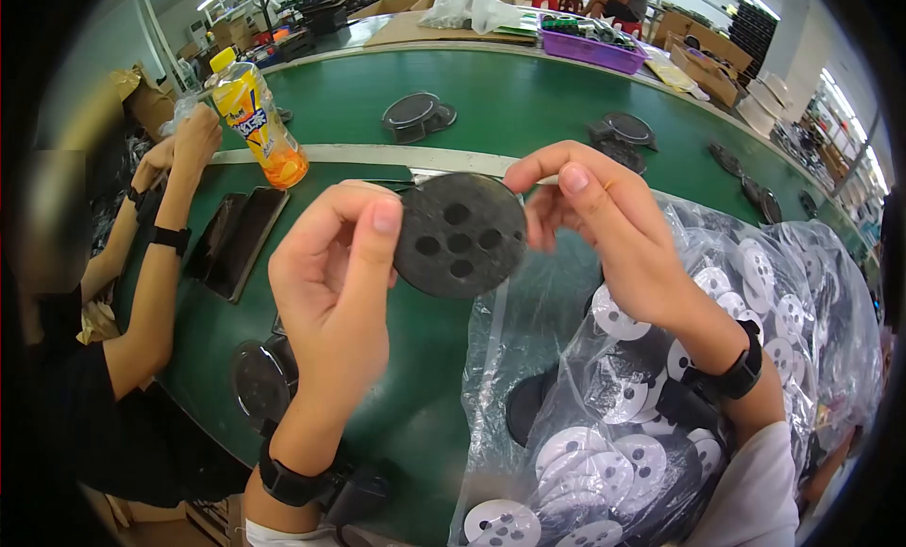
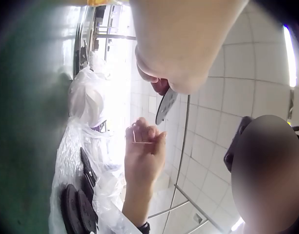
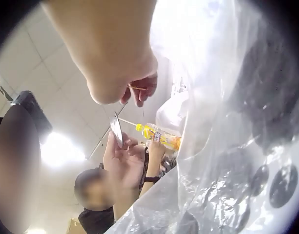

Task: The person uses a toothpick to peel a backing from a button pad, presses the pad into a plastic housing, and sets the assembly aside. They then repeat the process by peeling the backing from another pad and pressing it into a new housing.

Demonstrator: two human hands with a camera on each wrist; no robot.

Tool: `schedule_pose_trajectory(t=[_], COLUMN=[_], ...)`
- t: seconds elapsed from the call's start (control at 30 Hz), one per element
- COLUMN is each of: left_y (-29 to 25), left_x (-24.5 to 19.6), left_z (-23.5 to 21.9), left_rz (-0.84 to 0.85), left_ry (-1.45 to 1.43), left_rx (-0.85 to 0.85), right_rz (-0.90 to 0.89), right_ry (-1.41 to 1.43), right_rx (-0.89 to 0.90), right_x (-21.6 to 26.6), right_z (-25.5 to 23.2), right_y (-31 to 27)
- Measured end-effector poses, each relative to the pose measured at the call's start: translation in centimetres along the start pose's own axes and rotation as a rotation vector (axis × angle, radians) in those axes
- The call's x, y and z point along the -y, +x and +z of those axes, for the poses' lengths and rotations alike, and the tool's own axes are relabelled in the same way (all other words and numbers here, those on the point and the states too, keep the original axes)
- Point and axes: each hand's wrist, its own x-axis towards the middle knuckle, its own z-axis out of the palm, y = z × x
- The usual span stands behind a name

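My left hand (image 1: 332,287) pinches a black round disc (image 1: 425,270) near its left edge, thumb in front and fingers behind. Several round holes pierce the disc's middle. Seen edge-on in the left wrist view, the disc (image 2: 166,105) stands upright in the air. Close by the disc's right edge is my right hand (image 1: 618,235), its fingers loosely bent. A thin orange strand (image 2: 142,143) crosses those fingers. Below the right forearm, a clear plastic bag (image 1: 500,358) holds many white-faced discs (image 1: 618,316) with holes.
Dark round parts (image 1: 260,382) lie left of my forearm, and another (image 1: 415,115) sits farther back on the green table (image 1: 330,94). A drink bottle (image 1: 255,122) stands by two phones (image 1: 247,245). Another person's hands (image 1: 193,136) work at the left. A purple basket (image 1: 590,51) is behind.
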Motion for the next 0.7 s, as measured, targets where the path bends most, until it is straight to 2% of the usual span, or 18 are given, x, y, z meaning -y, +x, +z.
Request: schedule_pose_trajectory(t=[0.03, 0.07, 0.1, 0.13, 0.17, 0.2, 0.23, 0.27, 0.3, 0.37, 0.4, 0.43, 0.5, 0.53, 0.63, 0.67, 0.7], left_y=[0.0, 0.0, 0.0, -0.1, -0.3, -0.6, -0.9, -1.2, -1.7, -3.0, -3.3, -3.5, -4.4, -4.7, -5.0, -5.0, -4.8], left_x=[0.1, 0.3, 0.3, 0.2, -0.1, -0.3, -0.6, -0.9, -1.1, 0.1, -0.3, -0.7, -0.9, -0.8, -0.7, -0.7, -0.7], left_z=[0.1, 0.1, 0.2, 0.3, 0.3, 0.3, 0.7, 1.4, 2.0, 2.3, 2.9, 3.4, 3.4, 3.5, 3.8, 3.9, 3.8], left_rz=[0.001, 0.088, 0.176, 0.177, -0.017, -0.210, -0.206, -0.352, -0.493, -0.582, -0.657, -0.730, -0.721, -0.732, -0.747, -0.755, -0.749], left_ry=[0.001, 0.030, 0.059, 0.060, -0.090, -0.238, -0.231, -0.375, -0.517, -0.669, -0.662, -0.659, -0.746, -0.751, -0.767, -0.776, -0.774], left_rx=[0.000, 0.040, 0.080, 0.081, 0.039, -0.008, -0.017, -0.060, -0.110, -0.073, -0.103, -0.131, -0.046, -0.019, 0.009, 0.010, 0.008], right_rz=[0.232, 0.231, 0.319, 0.406, 0.404, 0.278, 0.150, 0.385, 0.383, -0.123, -0.133, -0.142, -0.172, -0.055, -0.111, -0.181, -0.188], right_ry=[0.245, 0.245, 0.340, 0.436, 0.438, 0.497, 0.556, 0.519, 0.531, -0.134, -0.227, -0.270, -0.399, -0.349, -0.307, -0.274, -0.273], right_rx=[0.028, 0.028, 0.109, 0.191, 0.193, 0.239, 0.289, 0.209, 0.233, 0.299, 0.302, 0.215, 0.183, 0.150, 0.185, 0.088, 0.091], right_x=[0.6, 0.9, 1.1, 1.1, 1.0, 0.7, 0.7, 1.9, 1.9, 1.8, 1.9, 2.0, 2.4, 3.0, 2.7, 2.2, 2.2], right_z=[0.1, 0.0, -0.1, -0.1, 0.0, 0.2, 0.5, 0.4, 0.4, 0.7, 0.8, 1.3, 1.7, 2.0, 2.0, 2.4, 2.4], right_y=[-0.2, -0.2, -0.2, -0.2, -0.3, -0.5, -0.6, -1.1, -1.1, -0.7, -0.9, -1.3, -1.9, -1.9, -1.9, -1.9, -1.9])
